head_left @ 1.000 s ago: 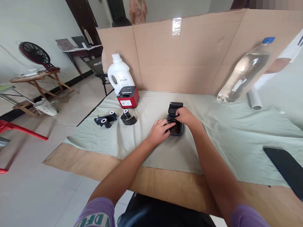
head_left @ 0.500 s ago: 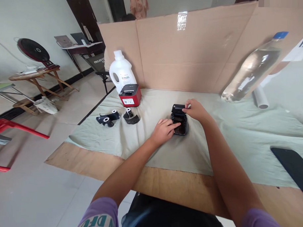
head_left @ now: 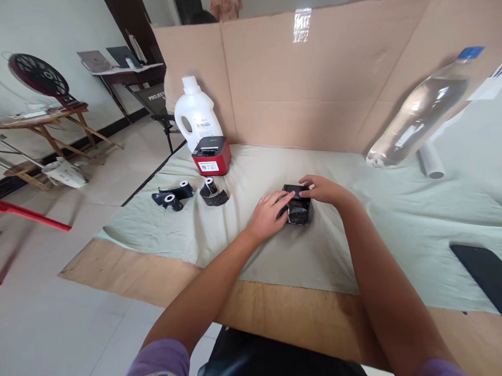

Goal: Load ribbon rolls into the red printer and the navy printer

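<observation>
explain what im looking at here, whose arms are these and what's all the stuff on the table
The picture comes from a camera worn on a person's head, looking forward and down, so the two bare arms reaching in from the bottom are that person's own. There is no machine. The left hand and the right hand both rest on a small black device lying on a pale green cloth spread over a wooden table. To the left lie two black roll holders, a red and black box-like device and a white jug. A clear plastic bottle leans at the right, near a white tube. A dark flat object lies at the right edge. A cardboard screen stands behind.
</observation>
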`<state>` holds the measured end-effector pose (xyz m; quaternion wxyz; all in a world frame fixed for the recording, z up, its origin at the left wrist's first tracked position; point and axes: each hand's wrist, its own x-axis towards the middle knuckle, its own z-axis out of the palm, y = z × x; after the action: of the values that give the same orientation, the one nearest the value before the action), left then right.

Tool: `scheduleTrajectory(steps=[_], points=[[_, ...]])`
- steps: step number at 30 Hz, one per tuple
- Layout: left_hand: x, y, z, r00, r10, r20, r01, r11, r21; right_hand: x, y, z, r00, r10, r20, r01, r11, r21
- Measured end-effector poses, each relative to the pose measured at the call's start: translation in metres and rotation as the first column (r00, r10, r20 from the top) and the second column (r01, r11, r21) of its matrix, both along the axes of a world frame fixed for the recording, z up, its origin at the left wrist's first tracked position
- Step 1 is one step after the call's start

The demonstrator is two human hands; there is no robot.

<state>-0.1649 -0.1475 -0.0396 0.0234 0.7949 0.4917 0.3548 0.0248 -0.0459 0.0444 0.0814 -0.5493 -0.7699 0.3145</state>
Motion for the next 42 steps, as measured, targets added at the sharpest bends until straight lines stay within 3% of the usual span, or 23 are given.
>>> scheduleTrajectory(steps=[4,8,12,16,21,34,42], points=[[0.0,0.003,0.001,0.999,0.007,0.036,-0.003,0.995,-0.103,0.005,0.003,-0.004,0.997,-0.017,-0.077,0.005,0.989,-0.145],[0.0,0.004,0.003,0.999,0.039,0.012,-0.036,0.985,-0.168,0.006,0.008,-0.01,0.996,-0.016,-0.09,0.001,0.985,-0.173],[-0.001,0.003,0.005,0.999,0.036,0.008,-0.034,0.989,-0.147,0.009,0.005,-0.02,0.984,-0.056,-0.171,0.02,0.979,-0.203],[-0.001,0.001,0.004,1.0,0.015,0.012,-0.014,0.997,-0.081,0.018,-0.004,-0.04,0.927,-0.121,-0.355,0.04,0.973,-0.227],[-0.003,0.002,0.001,0.999,0.043,0.019,-0.041,0.996,-0.075,0.027,-0.009,-0.058,0.889,-0.089,-0.45,0.007,0.984,-0.18],[-0.009,0.007,-0.003,0.985,0.002,0.172,0.027,0.986,-0.167,0.036,-0.006,-0.057,0.855,-0.121,-0.505,-0.014,0.967,-0.255],[-0.002,0.006,0.004,0.995,0.096,0.039,-0.085,0.971,-0.223,0.028,-0.009,-0.056,0.85,-0.132,-0.51,0.014,0.973,-0.228]])
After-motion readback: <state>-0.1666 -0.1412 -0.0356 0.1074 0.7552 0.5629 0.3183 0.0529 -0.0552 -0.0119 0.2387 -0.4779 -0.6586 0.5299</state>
